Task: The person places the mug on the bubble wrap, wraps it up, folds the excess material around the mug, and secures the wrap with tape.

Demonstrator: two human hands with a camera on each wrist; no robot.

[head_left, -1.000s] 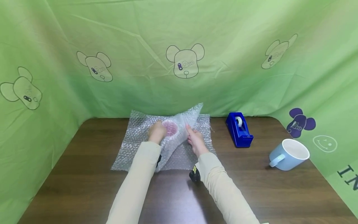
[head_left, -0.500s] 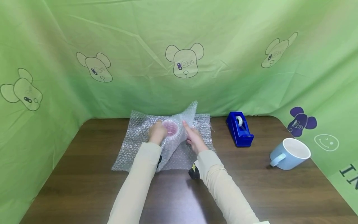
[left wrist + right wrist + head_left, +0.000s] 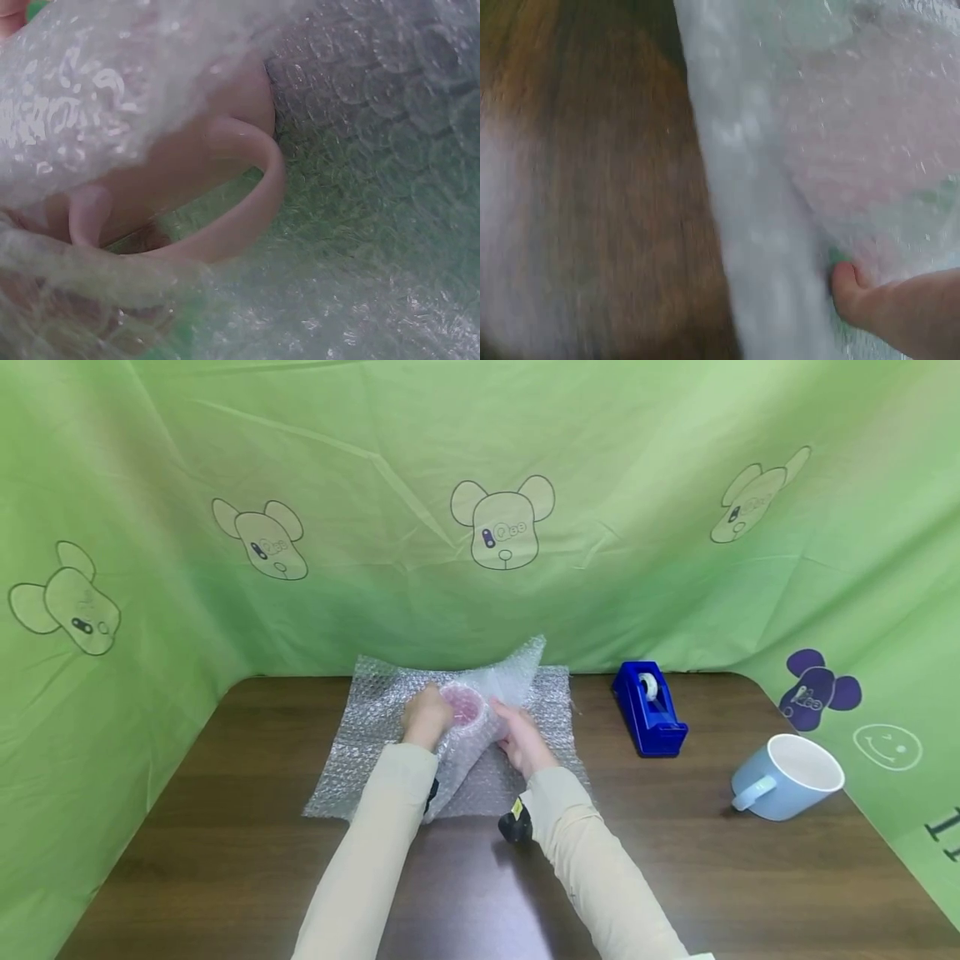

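Note:
A pink mug (image 3: 463,705) stands partly wrapped in bubble wrap (image 3: 360,752), its round end showing through in the head view. Its handle (image 3: 259,176) is visible under the wrap in the left wrist view. My left hand (image 3: 426,717) grips the mug's left side with curled fingers, their tips hidden. At the mug's right, my right hand (image 3: 521,739) holds the folded-over layer of wrap, thumb on top and the other fingers mostly hidden. A loose corner of the wrap sticks up behind that hand.
A blue tape dispenser (image 3: 649,710) with a roll of clear tape stands at the back right. Farther right, a light blue mug (image 3: 783,777) sits near the table's right edge. Green cloth (image 3: 375,568) hangs behind the brown wooden table (image 3: 225,877).
My right hand has shifted slightly left, towards the mug, along the wrap. The raised corner of wrap swung left, then back right. My left hand has kept its hold.

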